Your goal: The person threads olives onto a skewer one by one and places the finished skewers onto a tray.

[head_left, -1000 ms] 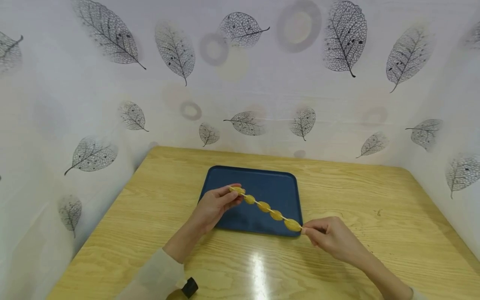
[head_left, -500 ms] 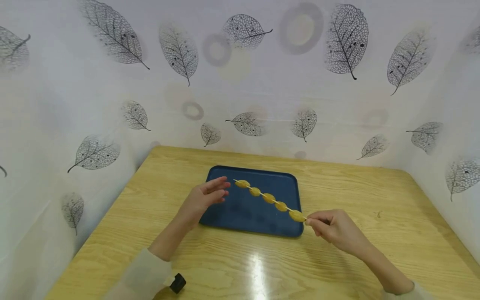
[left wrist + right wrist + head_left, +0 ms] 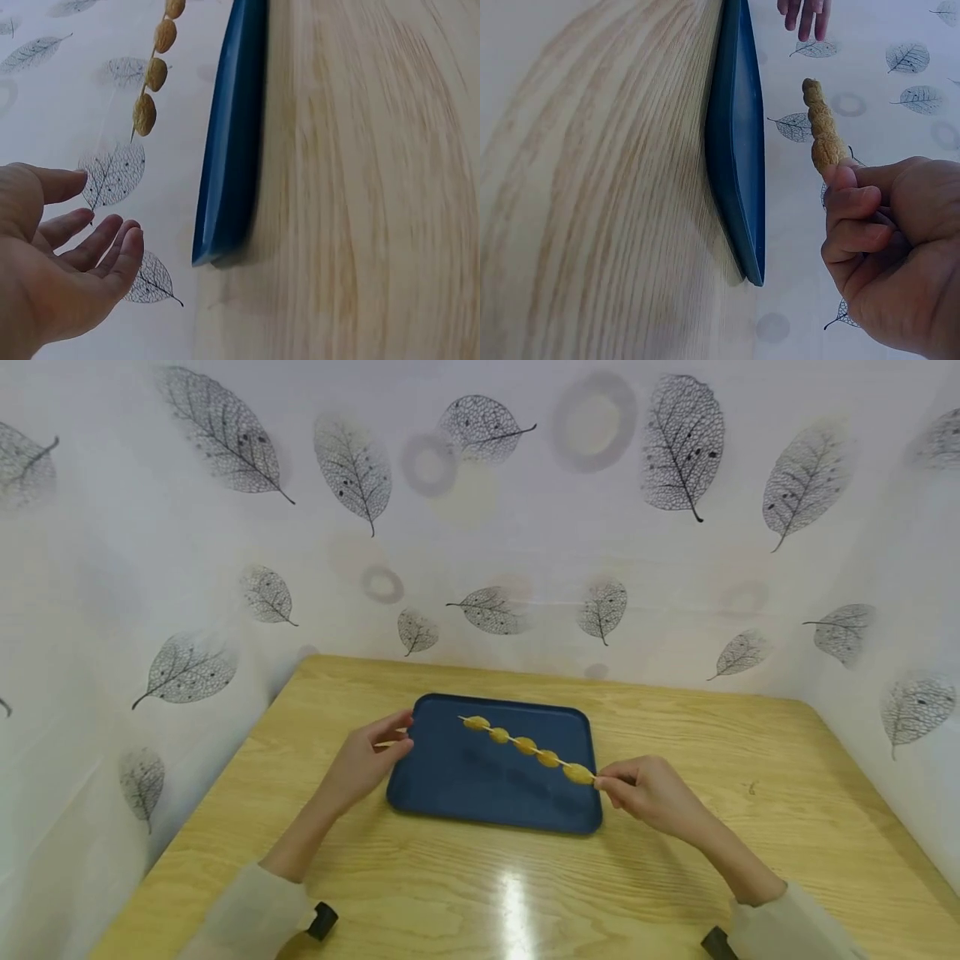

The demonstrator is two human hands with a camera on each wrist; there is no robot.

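Note:
A skewer [image 3: 525, 745] carries several wrinkled, yellow-brown oval pieces spaced along a thin pale stick. My right hand [image 3: 654, 795] pinches the stick's near end between thumb and index finger, and the skewer slants up to the left over the blue tray [image 3: 450, 789]. In the right wrist view, the pieces line up above the pinching fingertips [image 3: 844, 177]. My left hand [image 3: 366, 762] holds nothing; its relaxed fingers lie beside the tray's left edge, apart from the skewer. The left wrist view shows this left hand [image 3: 71, 262] palm up with loose fingers.
The shallow rectangular tray lies on a light wood-grain table [image 3: 450, 893]. Pale fabric [image 3: 517, 535] printed with skeleton leaves hangs behind the table and at both sides. Dark wrist pieces show at the left cuff [image 3: 322, 921] and right cuff [image 3: 717, 943].
My left hand has let go of the skewer's far end and moved left to the tray's edge. The right hand keeps its pinch and has risen slightly, so the skewer lies less steeply.

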